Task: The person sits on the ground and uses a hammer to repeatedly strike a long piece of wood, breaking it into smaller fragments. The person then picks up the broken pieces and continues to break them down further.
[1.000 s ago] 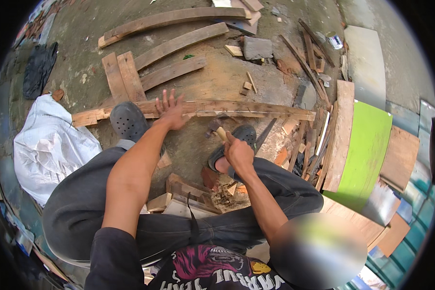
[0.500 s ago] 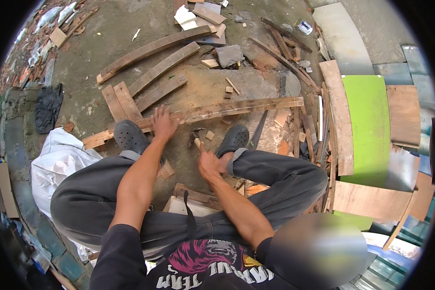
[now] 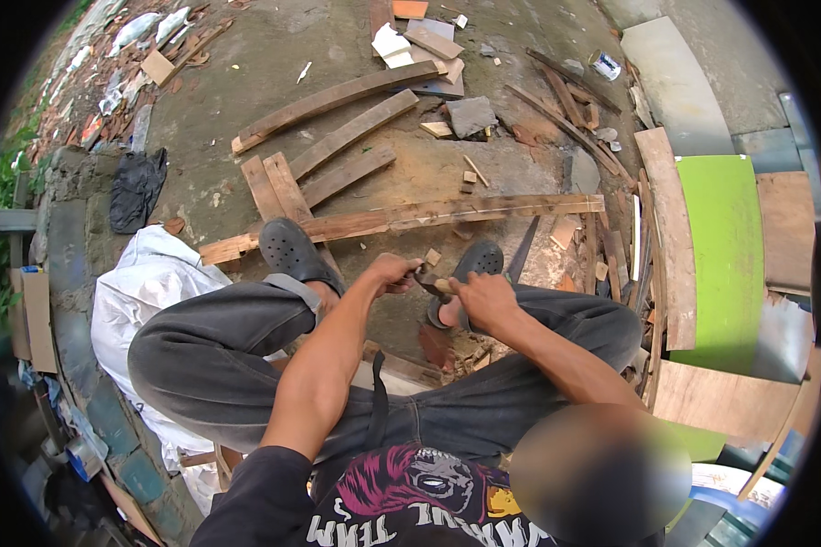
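At frame centre, the left hand (image 3: 394,273) and right hand (image 3: 480,299) both curl closed around a small tool (image 3: 431,283), mostly hidden by the fingers and hard to identify.

black printed shirt (image 3: 401,501), grey trousers (image 3: 219,356), dark clogs (image 3: 287,248)

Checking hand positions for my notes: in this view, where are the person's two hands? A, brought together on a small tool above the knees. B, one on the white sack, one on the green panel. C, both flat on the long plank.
A: the left hand and right hand meet on a small tool between the raised knees, clear of the long plank.
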Available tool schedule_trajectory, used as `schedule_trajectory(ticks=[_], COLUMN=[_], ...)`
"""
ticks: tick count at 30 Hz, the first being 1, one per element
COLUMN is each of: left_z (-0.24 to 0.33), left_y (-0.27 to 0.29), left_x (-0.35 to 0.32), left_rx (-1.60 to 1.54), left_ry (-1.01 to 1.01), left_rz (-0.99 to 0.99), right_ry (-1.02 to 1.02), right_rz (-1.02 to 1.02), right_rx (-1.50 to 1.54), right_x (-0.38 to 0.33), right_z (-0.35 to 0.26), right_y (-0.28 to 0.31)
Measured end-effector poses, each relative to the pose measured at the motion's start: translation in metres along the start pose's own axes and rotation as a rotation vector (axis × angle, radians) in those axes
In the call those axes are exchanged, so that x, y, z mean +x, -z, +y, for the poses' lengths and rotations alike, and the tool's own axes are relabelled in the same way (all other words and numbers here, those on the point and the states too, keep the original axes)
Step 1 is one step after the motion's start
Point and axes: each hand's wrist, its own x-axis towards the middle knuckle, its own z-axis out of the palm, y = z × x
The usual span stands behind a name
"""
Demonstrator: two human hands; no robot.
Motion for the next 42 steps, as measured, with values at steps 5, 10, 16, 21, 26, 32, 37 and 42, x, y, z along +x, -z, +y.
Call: schedule_trajectory(ticks=[5,10,16,21,26,32,37,42], left_z=[0.015,-0.017,-0.038,0.019,0.052,-0.011,-0.026,-0.013], left_y=[-0.034,-0.027,0.02,0.005,0.014,0.066,0.124,0.131], left_x=[-0.023,-0.007,-0.009,-0.004,0.013,0.0,-0.012,-0.006], left_rx=[0.106,0.181,0.586,0.592,0.246,0.889,0.956,1.257], left_ry=[0.023,0.042,0.119,-0.359,-0.685,-0.308,-0.234,-0.44], left_rz=[-0.077,-0.019,0.275,0.423,0.603,0.772,0.928,0.874], right_ry=[-0.013,-0.072,0.045,0.065,0.102,0.049,0.003,-0.013], right_rz=[0.029,-0.039,-0.095,-0.145,-0.108,-0.134,-0.149,-0.189], right_rx=[-0.007,0.12,0.084,0.043,0.075,0.103,0.113,0.121], right_x=[-0.029,-0.023,-0.002,0.007,0.021,0.015,0.012,0.018], right_z=[0.008,0.009,-0.001,-0.011,-0.014,-0.005,0.0,0.006], right_y=[0.003,-0.025,-0.026,-0.017,-0.014,-0.005,-0.012,-0.032])
